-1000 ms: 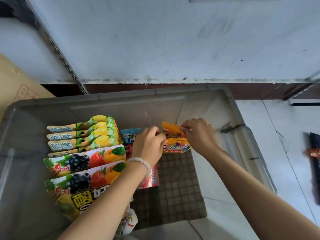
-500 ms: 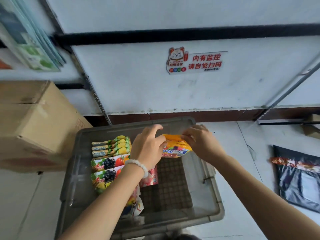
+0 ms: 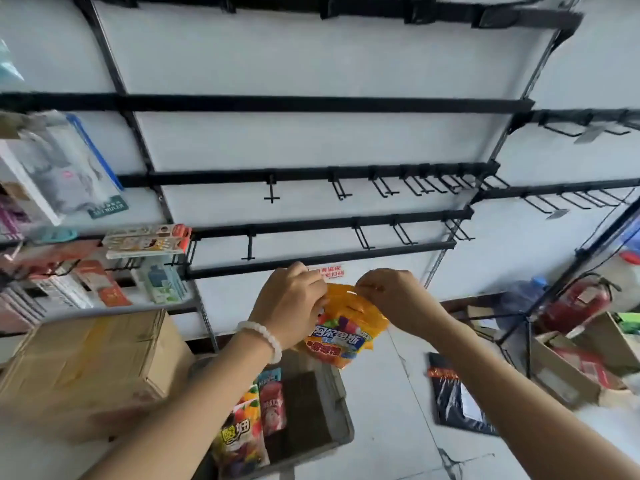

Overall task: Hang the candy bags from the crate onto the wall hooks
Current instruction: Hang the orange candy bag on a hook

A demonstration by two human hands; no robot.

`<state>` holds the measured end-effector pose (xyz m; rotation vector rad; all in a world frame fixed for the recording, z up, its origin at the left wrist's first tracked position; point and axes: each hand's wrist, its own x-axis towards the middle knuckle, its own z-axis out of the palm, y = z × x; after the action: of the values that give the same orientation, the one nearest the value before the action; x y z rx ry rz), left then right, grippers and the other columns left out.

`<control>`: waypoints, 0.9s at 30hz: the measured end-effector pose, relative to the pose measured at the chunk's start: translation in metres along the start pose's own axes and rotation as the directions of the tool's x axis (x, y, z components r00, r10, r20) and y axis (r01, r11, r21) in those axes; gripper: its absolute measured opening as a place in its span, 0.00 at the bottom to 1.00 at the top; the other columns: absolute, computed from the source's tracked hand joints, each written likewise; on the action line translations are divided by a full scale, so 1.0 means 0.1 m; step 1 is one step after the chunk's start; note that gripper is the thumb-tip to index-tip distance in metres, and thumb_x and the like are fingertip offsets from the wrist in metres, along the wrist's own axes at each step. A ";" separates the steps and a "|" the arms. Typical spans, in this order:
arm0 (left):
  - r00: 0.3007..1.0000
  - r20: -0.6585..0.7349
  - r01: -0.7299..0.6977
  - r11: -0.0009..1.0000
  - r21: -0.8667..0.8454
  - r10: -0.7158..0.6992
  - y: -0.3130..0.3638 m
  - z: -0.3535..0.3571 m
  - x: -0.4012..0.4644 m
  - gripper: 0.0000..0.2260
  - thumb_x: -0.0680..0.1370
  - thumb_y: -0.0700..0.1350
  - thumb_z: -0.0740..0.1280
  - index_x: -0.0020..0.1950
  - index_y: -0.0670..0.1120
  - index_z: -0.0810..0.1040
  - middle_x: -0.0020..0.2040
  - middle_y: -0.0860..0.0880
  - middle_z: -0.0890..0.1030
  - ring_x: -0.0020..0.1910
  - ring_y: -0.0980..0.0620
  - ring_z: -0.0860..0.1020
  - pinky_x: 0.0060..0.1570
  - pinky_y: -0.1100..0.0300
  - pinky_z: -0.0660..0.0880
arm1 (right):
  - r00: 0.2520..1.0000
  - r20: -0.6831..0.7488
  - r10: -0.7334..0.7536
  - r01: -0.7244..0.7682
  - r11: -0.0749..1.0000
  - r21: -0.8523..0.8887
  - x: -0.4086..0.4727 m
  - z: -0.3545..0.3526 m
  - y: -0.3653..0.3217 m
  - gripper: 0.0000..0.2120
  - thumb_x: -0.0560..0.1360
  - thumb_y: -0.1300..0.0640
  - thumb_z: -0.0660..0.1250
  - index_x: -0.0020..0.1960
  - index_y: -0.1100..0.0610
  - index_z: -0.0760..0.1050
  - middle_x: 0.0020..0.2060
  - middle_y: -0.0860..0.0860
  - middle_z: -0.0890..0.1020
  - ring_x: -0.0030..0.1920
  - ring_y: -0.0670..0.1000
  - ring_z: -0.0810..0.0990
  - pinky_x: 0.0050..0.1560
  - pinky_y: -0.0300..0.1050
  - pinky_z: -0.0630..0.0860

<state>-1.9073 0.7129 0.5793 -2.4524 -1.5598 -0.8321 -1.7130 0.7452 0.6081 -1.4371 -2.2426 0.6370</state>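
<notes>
The orange candy bag [image 3: 341, 329] looks light and soft — a thin, crinkly film pouch that will flex and swing if held by one corner, and its glossy surface could slip under a loose pinch. The sensible place to take it is the flat header strip at the top, either side of the hang slot, so the slot stays open and level for a hook; that is where it is held now. The left hand [image 3: 289, 303] pinches the top edge at the left with curled fingers, and the right hand [image 3: 393, 299] pinches the top at the right, thumb and forefinger closed on the film. Each grip is tight on the bag, with nothing else in it.

The bag hangs between the two hands, in the air above the crate [image 3: 332, 403] and just below the lowest black rail — not yet on any of the wall hooks [image 3: 362, 237], the nearest of which sit above it. It is orange-yellow with a blue band of white lettering, a red strip beneath, and coloured sweets pictured on the front. More bags [image 3: 249, 427] remain in the crate.
</notes>
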 end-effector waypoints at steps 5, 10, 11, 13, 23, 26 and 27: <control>0.983 -0.137 -0.115 0.989 0.091 0.127 0.59 -0.78 0.73 0.05 0.71 0.40 0.71 0.35 0.45 0.78 0.34 0.52 0.80 0.37 0.50 0.72 0.36 0.57 0.72 | 0.990 -0.141 -0.001 0.013 0.996 0.083 -0.25 -1.15 -0.21 0.06 0.75 0.57 0.66 0.42 0.53 0.79 0.32 0.42 0.77 0.35 0.44 0.74 0.34 0.29 0.67; 0.953 -0.210 -0.180 0.966 0.184 0.218 1.13 -1.04 1.48 0.06 0.72 0.42 0.70 0.35 0.45 0.77 0.35 0.51 0.79 0.36 0.50 0.74 0.36 0.56 0.72 | 0.967 -0.256 -0.002 0.039 0.990 0.137 -0.29 -2.06 0.01 0.06 0.75 0.55 0.67 0.41 0.55 0.79 0.34 0.46 0.79 0.37 0.47 0.77 0.38 0.40 0.76; 0.948 -0.226 -0.181 0.963 0.199 0.225 1.21 -1.04 1.63 0.06 0.72 0.42 0.70 0.35 0.45 0.77 0.35 0.51 0.79 0.37 0.49 0.74 0.36 0.56 0.73 | 0.958 -0.286 -0.010 0.048 0.991 0.128 -0.26 -2.22 0.07 0.06 0.74 0.55 0.67 0.40 0.54 0.79 0.33 0.45 0.78 0.36 0.46 0.76 0.38 0.39 0.73; 0.936 -0.266 -0.178 0.961 0.212 0.232 1.41 -1.01 2.00 0.05 0.72 0.41 0.71 0.37 0.45 0.77 0.38 0.50 0.80 0.38 0.49 0.75 0.37 0.54 0.74 | 0.937 -0.347 -0.027 0.086 0.984 0.154 -0.21 -2.59 0.20 0.07 0.74 0.57 0.66 0.38 0.53 0.79 0.31 0.43 0.77 0.35 0.43 0.75 0.38 0.37 0.72; 0.903 -0.380 -0.119 0.967 0.227 0.200 1.89 -0.82 3.42 0.05 0.71 0.42 0.71 0.37 0.45 0.77 0.36 0.49 0.79 0.37 0.47 0.75 0.33 0.54 0.74 | 0.875 -0.473 -0.102 0.183 0.975 0.128 0.47 -3.88 0.76 0.07 0.76 0.55 0.65 0.44 0.55 0.80 0.33 0.44 0.78 0.36 0.48 0.77 0.40 0.42 0.74; 0.897 -0.393 -0.106 0.961 0.253 0.203 1.78 -0.81 3.83 0.04 0.71 0.42 0.71 0.38 0.44 0.78 0.37 0.48 0.79 0.38 0.45 0.75 0.34 0.54 0.73 | 0.847 -0.523 -0.098 0.210 0.965 0.158 0.86 -4.07 0.85 0.07 0.75 0.53 0.66 0.43 0.54 0.81 0.34 0.44 0.79 0.38 0.47 0.78 0.41 0.41 0.74; 0.893 -0.399 -0.112 0.960 0.257 0.211 1.72 -0.81 3.99 0.04 0.72 0.42 0.71 0.38 0.44 0.78 0.38 0.48 0.79 0.39 0.45 0.75 0.35 0.54 0.73 | 0.839 -0.535 -0.099 0.219 0.962 0.164 1.02 -4.14 0.87 0.07 0.75 0.53 0.66 0.42 0.53 0.80 0.34 0.45 0.79 0.38 0.48 0.77 0.39 0.41 0.74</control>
<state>-1.6623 0.9227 0.8814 -2.0315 -1.2001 -1.0082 -1.4589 0.9368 0.9054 -1.1269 -1.7724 0.3630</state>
